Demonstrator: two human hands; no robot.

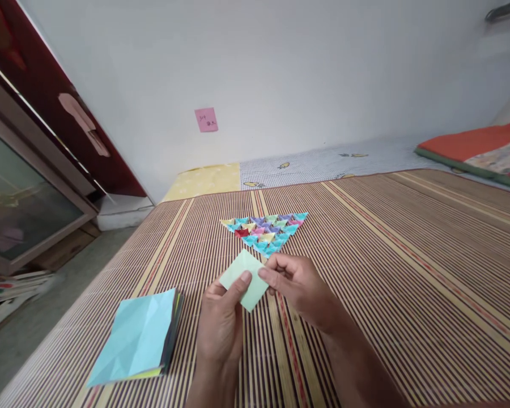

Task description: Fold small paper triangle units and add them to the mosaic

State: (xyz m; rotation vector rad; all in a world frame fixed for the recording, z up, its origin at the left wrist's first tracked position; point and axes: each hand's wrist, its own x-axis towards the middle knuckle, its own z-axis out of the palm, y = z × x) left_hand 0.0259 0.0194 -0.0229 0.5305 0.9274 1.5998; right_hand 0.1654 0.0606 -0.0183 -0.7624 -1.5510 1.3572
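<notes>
Both hands hold a small pale green square of paper [245, 276] just above a striped bamboo mat [386, 266]. My left hand [221, 326] pinches its lower left side, thumb on top. My right hand [296, 286] pinches its right edge with thumb and fingers closed. Just beyond the paper lies a triangle of several small folded paper pieces [266, 231] in blue, yellow, pink and purple, point toward me. A stack of coloured paper sheets [136, 337] with a light blue creased sheet on top lies left of my left hand.
The mat covers a bed; patterned sheets [323, 164] show at its far edge by a white wall with a pink sticky note [206, 119]. An orange cushion [476, 144] lies at the far right. A dark cabinet [34, 147] and books [12, 289] stand on the floor at left.
</notes>
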